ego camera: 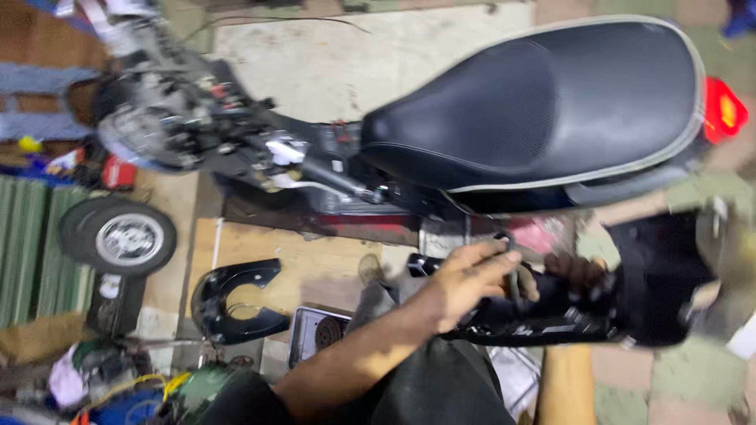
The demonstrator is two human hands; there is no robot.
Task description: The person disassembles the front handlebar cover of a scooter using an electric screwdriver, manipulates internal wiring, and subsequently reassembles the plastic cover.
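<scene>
The black panel (543, 319), a glossy plastic body piece, is sitting low at the near right, just below the scooter's seat (543, 102) and close to the person's lap. The left hand (472, 279) is lying across the panel's near-left top edge, fingers close together and curled over the rim, apparently pressing or gripping it; motion blur is hiding whether they are fully clamped. The right hand (579, 275) is working at the panel's top just to the right, fingers bent down onto it, though I cannot tell whether they are closed on the plastic or on some small part. The two hands are nearly touching.

Judging from the grip, the step is going best if one hand is steadying the panel while the other is working, with pressure spread along the rim rather than at one point, since thin plastic tabs can snap.

Beyond the panel, the red tail light (724, 110) is showing at the far right. The stripped handlebar area (197, 118) is lying at the far left. A loose wheel (118, 236) is resting on the floor at left, with a black horseshoe-shaped cover (232, 303) nearer.
</scene>
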